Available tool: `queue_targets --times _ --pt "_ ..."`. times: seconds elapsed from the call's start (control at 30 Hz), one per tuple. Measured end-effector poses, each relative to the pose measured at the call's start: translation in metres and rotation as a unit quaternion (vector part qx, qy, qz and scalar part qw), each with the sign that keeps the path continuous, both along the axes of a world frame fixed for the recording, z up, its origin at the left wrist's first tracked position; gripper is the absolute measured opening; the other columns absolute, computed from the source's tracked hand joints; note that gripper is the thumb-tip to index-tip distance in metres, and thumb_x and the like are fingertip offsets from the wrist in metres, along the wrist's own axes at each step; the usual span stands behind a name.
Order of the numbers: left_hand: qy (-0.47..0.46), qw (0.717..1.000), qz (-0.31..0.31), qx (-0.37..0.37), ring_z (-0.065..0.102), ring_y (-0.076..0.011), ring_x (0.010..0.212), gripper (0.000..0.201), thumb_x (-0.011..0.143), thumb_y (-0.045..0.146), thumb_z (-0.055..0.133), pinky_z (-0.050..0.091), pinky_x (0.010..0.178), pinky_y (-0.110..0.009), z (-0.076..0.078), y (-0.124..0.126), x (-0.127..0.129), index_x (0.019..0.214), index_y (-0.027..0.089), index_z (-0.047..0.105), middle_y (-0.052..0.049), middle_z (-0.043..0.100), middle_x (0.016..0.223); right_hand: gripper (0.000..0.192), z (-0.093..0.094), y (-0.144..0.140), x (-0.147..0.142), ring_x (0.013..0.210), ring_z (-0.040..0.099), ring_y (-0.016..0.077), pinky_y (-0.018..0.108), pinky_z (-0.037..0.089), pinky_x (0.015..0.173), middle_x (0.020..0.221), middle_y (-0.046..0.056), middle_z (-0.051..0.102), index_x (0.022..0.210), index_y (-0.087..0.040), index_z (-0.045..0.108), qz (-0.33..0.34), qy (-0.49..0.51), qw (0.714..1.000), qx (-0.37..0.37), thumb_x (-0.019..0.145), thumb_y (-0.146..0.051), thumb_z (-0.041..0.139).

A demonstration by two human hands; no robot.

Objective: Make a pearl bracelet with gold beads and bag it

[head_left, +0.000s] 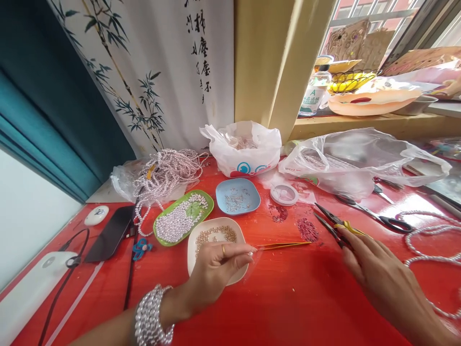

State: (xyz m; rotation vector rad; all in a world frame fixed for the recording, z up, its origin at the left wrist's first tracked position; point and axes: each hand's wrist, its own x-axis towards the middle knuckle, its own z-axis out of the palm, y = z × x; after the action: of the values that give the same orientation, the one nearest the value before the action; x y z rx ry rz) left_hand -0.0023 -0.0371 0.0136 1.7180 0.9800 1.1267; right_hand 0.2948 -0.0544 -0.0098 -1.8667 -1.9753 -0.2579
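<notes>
Beaded bracelet (pixel 149 317) circled left wrist (pixel 175 303); left grip (pixel 212 269) pinched white bead (pixel 250 253); right grip (pixel 382 271) touched pliers (pixel 327 215), closure I couldn't tell.

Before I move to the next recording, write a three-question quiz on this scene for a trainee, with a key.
1. True or false: in this view, the oblong green tray lies left of the rounded blue dish.
2. Which of the person's hands is at the black-and-yellow metal pliers? A: left. B: right. C: neither.
3. Fill in: the cream rounded-square dish, partly hidden by the left hand, holds ____ beads.

Key:
1. True.
2. B, the right hand.
3. Gold.
</notes>
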Motion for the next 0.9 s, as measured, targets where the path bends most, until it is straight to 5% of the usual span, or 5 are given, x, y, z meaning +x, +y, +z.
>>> queue_targets --times 0.07,0.17,0.4,0.7,0.9 --pt "0.005 1.0 0.002 0.016 0.063 -0.0145 0.058 0.016 0.076 0.027 0.06 0.052 0.055 -0.023 0.001 0.001 -0.001 0.081 0.016 0.071 -0.005 0.071 0.068 0.039 0.014 0.0 -0.009 0.077 0.062 0.0315 0.04 0.049 0.061 0.096 0.017 0.063 0.097 -0.017 0.061 -0.018 0.195 0.977 -0.081 0.084 -0.042 0.033" --pt "0.012 1.0 0.007 0.015 0.062 -0.0147 0.058 0.015 0.075 0.027 0.061 0.052 0.055 -0.024 0.004 0.002 -0.003 0.079 0.016 0.071 -0.005 0.071 0.067 0.045 0.034 -0.003 -0.031 0.069 0.062 0.0262 0.037 0.051 0.062 0.084 0.012 0.065 0.098 -0.017 0.061 0.017 0.441 0.866 -0.238 0.081 -0.052 0.038" --pt "0.019 1.0 0.007 0.001 0.061 -0.0148 0.056 0.019 0.076 0.029 0.059 0.05 0.051 -0.024 0.004 0.004 -0.005 0.082 0.015 0.07 -0.006 0.07 0.066 0.033 0.057 -0.01 -0.082 0.088 0.057 0.0259 0.04 0.045 0.084 0.093 0.007 0.064 0.101 -0.023 0.063 0.163 0.51 0.706 -0.463 0.078 -0.043 0.051" --pt "0.045 0.999 -0.002 -0.022 0.061 -0.0158 0.063 0.022 0.078 0.03 0.056 0.05 0.058 -0.024 0.002 0.005 -0.005 0.083 0.014 0.07 -0.007 0.07 0.07 0.056 0.041 -0.01 -0.077 0.116 0.041 0.0318 0.046 0.033 0.096 0.127 0.007 0.048 0.122 -0.025 0.05 0.132 0.509 0.705 -0.476 0.073 -0.054 0.054" --pt "0.036 0.999 0.002 -0.025 0.06 -0.0151 0.061 0.022 0.077 0.031 0.057 0.048 0.056 -0.024 0.002 0.007 -0.004 0.082 0.013 0.069 -0.006 0.068 0.067 0.045 0.05 -0.008 -0.084 0.106 0.048 0.0301 0.043 0.038 0.089 0.114 0.007 0.055 0.113 -0.027 0.053 0.187 0.459 0.74 -0.454 0.078 -0.054 0.046"
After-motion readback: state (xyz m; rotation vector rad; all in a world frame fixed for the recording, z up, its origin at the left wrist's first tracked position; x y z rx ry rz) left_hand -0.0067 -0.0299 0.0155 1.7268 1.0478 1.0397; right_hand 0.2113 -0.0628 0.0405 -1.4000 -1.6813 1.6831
